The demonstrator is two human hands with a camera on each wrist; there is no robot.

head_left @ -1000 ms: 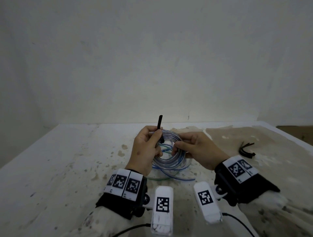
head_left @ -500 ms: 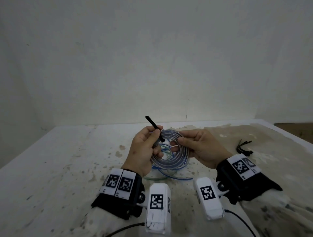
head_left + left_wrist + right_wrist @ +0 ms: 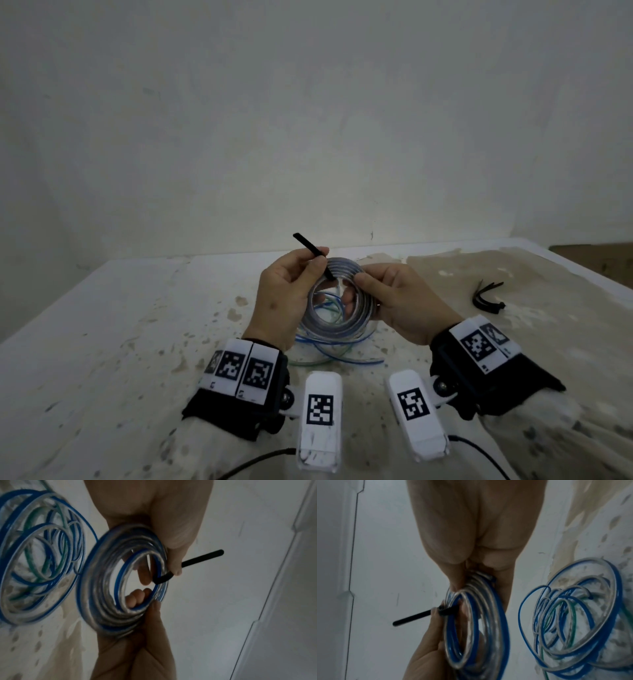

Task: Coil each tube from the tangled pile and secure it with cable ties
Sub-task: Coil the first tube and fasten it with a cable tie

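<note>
A coil of clear tube with a blue stripe (image 3: pixel 346 329) is held upright above the table between both hands. My left hand (image 3: pixel 318 263) pinches a black cable tie (image 3: pixel 310 246) at the coil's top left; the tie's lower end hooks into the ring (image 3: pixel 161 580) and its free end points up and left. My right hand (image 3: pixel 356 284) grips the coil's right side, thumb on the outside, fingers through the opening (image 3: pixel 135 599). The rest of the tangled pile (image 3: pixel 337 358), blue, clear and green tubes, lies on the table under the coil (image 3: pixel 573 615).
A small bunch of spare black cable ties (image 3: pixel 486 296) lies on the table to the right of my hands. The stained white table (image 3: pixel 120 342) ends at a plain wall behind; its right edge (image 3: pixel 582 267) runs close to the spare ties.
The cable tie's free end has swung from upright to leaning up and left. Both hands keep hold of the coil, which sits slightly higher in the head view.
</note>
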